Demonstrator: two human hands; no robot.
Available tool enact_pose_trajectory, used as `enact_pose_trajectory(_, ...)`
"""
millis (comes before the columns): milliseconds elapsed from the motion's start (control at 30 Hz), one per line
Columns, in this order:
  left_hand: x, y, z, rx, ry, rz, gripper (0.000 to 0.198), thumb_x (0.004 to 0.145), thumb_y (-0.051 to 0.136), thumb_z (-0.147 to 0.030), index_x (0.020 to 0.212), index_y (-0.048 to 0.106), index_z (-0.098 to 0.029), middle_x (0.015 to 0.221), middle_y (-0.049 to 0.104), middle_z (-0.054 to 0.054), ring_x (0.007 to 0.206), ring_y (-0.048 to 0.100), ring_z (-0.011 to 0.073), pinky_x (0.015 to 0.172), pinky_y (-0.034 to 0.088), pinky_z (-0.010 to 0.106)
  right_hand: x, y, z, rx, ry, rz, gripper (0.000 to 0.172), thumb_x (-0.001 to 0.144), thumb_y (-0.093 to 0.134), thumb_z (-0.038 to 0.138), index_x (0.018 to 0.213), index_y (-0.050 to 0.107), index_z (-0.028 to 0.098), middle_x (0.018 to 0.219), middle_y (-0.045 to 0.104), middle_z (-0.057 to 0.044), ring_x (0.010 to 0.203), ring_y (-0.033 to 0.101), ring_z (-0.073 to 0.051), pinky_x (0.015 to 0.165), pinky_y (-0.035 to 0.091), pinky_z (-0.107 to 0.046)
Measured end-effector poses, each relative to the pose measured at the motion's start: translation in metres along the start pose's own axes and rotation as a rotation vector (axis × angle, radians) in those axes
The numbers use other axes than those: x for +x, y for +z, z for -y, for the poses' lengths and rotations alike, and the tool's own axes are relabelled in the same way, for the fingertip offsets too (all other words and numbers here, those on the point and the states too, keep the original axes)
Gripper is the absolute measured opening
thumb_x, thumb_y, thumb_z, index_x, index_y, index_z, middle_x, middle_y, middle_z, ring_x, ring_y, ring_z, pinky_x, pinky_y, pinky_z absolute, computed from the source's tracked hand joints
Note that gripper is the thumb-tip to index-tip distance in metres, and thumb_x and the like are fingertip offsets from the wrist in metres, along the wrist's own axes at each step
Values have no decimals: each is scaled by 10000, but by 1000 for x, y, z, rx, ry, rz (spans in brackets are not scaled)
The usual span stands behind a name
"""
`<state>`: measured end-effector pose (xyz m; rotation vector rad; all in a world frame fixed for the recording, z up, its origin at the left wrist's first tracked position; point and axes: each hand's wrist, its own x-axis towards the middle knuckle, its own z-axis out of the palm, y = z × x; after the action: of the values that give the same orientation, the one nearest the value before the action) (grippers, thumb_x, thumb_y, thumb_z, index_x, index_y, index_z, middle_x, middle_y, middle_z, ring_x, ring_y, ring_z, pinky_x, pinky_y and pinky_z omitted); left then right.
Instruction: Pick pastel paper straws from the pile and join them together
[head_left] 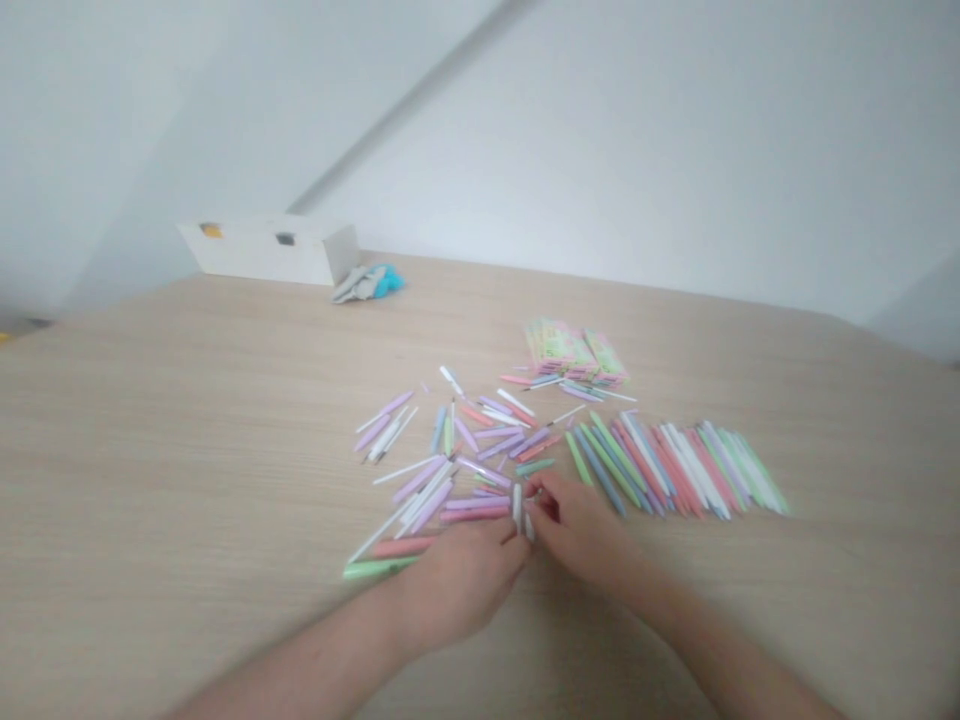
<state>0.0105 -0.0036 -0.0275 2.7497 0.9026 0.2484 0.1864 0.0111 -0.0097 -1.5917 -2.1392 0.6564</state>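
My left hand (476,575) is low in the middle of the head view, its fingers pinched at the lower end of a white pen piece (517,503). Close beside it, my right hand (576,520) has curled fingers, with the thumb against a second short white piece (529,525); blur hides the exact grip. Loose pen parts in purple, white, red and green lie around the hands. A red pen barrel (405,547) and a green barrel (379,568) lie left of my left hand. Beyond my right hand stretches a row of pens (675,465) in several colours.
Stacked pink and green packets (574,352) lie behind the pen parts. At the back left stands a white box (262,250) with two cutouts, and a crumpled grey and blue cloth-like item (369,283) rests beside it. A pale wall borders the wooden table (187,420).
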Motion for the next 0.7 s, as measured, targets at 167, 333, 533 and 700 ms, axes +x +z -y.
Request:
enact_pose_trajectory(167,0,-5,-1,18,29,41,137,897,383,-168,909,518,-185,892,614,40,789,593,186,651,477,286,37,-9,-16,-92,-98,-140,186,790,464,97,881,615,155,852,665,-63,799,608,-176,723,426,-272)
enact_pose_trajectory(333,0,-6,-1,48,47,58,104,860,412,-155,899,502,-189,861,611,26,741,588,192,601,478,305,85,-12,-41,-205,-78,-160,385,774,392,7,1081,592,126,1110,628,-116,906,614,-167,844,434,-281)
enact_pose_trajectory(533,-1,-4,0,40,42,49,83,861,416,-168,882,493,-192,845,608,17,732,586,188,601,482,308,121,-9,-55,-267,-90,-142,313,800,461,68,1054,633,129,1124,637,-121,1076,540,-212,949,364,-316)
enact_pose_trajectory(700,-2,-2,0,35,44,54,78,843,433,-161,889,492,-187,856,609,26,740,584,195,612,486,314,128,-3,-56,-293,-95,-153,208,849,487,178,948,662,121,1020,657,-131,984,562,-212,883,378,-310)
